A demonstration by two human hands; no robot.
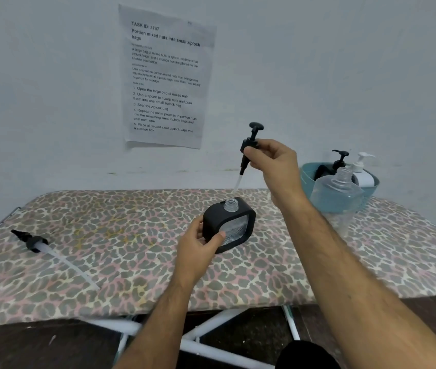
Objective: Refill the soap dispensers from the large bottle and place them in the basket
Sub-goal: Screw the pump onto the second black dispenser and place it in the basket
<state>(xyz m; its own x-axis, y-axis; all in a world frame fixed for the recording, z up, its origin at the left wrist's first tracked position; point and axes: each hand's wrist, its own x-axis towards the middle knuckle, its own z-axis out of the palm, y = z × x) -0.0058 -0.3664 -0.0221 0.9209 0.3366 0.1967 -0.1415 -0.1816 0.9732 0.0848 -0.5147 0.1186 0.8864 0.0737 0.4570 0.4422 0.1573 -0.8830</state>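
A square black soap dispenser [234,222] with a clear window and an open clear neck stands tilted on the leopard-print board [121,243]. My left hand [198,245] grips its lower left side. My right hand [273,161] pinches a black pump head [250,145] above the dispenser, its clear tube hanging down toward the open neck. The large clear bottle [336,194], uncapped, stands at the right in front of the teal basket [371,186]. In the basket sit a black-pump dispenser [338,161] and a white one [362,170].
Another black pump [34,242] with a long clear tube lies on the board at the left. A printed paper sheet [166,78] hangs on the wall behind. The board's white legs and a dark floor show below its front edge.
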